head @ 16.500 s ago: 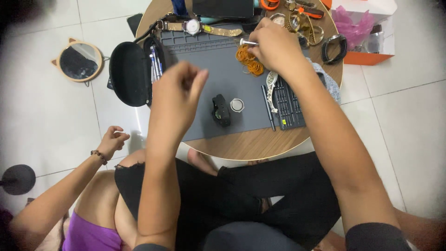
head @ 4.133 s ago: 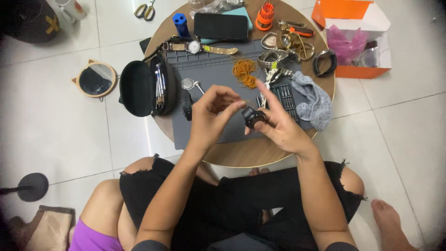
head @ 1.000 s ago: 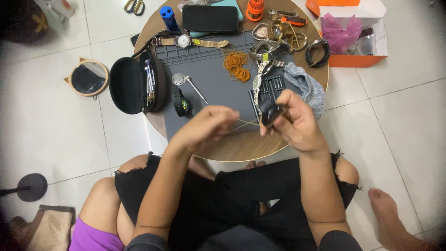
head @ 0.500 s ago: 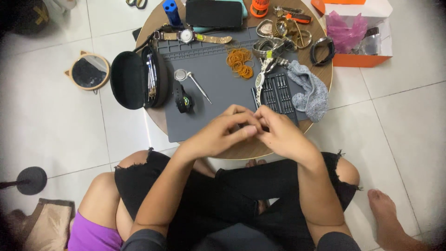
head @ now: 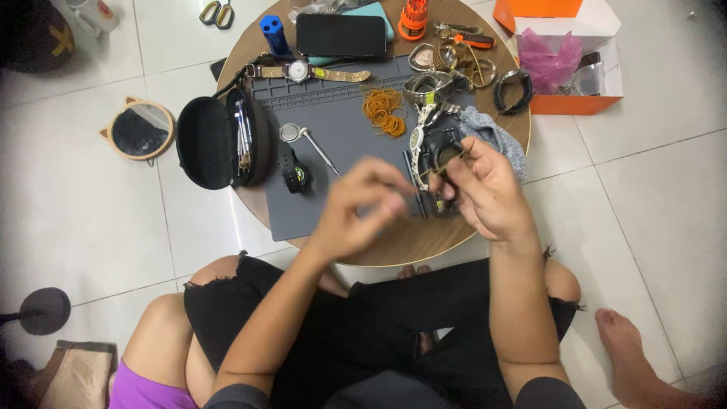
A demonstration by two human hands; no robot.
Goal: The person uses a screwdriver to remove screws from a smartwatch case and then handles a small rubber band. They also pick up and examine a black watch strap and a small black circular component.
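Hands have lifted apart since half a second ago: right hand (head: pixel 485 193) grip closed on small black watch (head: pixel 441 151) at 1 o'clock over grey mat (head: pixel 333 121); left hand (head: pixel 363 204) pinching, contents unclear, blurred

Small black watch (head: pixel 438 151), held above grey mat (head: pixel 341 121), partly hidden

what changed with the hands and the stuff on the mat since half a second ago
Both hands have come apart and lifted up over the grey mat. The right hand now shows a small dark watch part in its fingers; the left hand is blurred just beside it. The rubber bands, black case and phone lie as before.
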